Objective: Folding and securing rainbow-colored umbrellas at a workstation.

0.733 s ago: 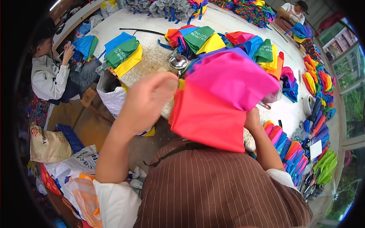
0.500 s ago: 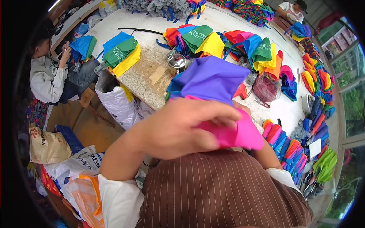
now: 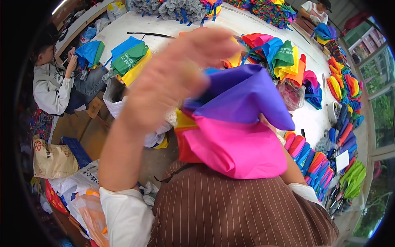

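A rainbow umbrella point(image 3: 238, 144) hangs in front of my apron, its purple and pink panels loose and folded, with yellow and red ones at its left side. Behind its right edge is my right hand point(image 3: 266, 122), mostly hidden by the cloth; it holds the umbrella up, as nothing else bears it. My left hand point(image 3: 177, 74) is raised above the umbrella's upper left, blurred by motion. Its fingers stretch away from the thumb, and I see nothing in them.
Several rainbow umbrellas point(image 3: 284, 57) lie on the white table point(image 3: 317, 119), another point(image 3: 129, 59) at its left edge. Rolled umbrellas point(image 3: 306, 158) line the right side. A co-worker point(image 3: 51, 82) sits at the left, another point(image 3: 314, 12) works far right. Bags point(image 3: 53, 158) crowd the lower left.
My left hand has lifted off the pink panel and swung up and to the left. The umbrella's pink and purple panels now spread wider and hang lower.
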`<state>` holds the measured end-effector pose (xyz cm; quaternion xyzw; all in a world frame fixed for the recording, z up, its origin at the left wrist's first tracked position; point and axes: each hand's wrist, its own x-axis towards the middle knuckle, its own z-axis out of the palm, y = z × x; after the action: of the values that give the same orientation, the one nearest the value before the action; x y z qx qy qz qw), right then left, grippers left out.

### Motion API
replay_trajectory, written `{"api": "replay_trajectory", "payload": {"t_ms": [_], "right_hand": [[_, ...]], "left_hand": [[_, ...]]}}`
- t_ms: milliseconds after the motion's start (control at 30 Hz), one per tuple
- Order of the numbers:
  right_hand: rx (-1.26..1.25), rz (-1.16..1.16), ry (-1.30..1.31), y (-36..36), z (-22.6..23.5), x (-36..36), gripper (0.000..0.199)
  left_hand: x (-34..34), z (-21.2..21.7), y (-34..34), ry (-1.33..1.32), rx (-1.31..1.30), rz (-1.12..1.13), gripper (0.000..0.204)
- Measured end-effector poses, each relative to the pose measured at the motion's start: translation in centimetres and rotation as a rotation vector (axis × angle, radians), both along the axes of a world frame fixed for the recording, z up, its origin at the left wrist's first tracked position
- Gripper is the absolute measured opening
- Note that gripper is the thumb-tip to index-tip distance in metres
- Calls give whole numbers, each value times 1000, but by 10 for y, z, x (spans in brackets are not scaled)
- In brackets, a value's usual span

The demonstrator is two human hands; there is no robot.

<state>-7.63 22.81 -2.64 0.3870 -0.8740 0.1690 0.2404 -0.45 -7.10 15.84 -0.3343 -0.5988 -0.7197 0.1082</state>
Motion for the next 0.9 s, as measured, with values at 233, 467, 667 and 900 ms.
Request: {"api": "replay_trajectory", "payload": {"t_ms": [233,467,667,900], "right_hand": [[-163,121,-23,20,-5,-12,21],[-99,46,218,26,-24,-13,31],[201,-249,806,72,5,-129,37],[613,-582,1497,39,-11,-27,44]], "left_hand": [[-8,-9,-7,-542,-1305,46,46],[-18,9,-11,100,188,430,56],[-20,-39,-35,-400,-110,447,43],[-36,-38,18,17,-392,268,42]]}}
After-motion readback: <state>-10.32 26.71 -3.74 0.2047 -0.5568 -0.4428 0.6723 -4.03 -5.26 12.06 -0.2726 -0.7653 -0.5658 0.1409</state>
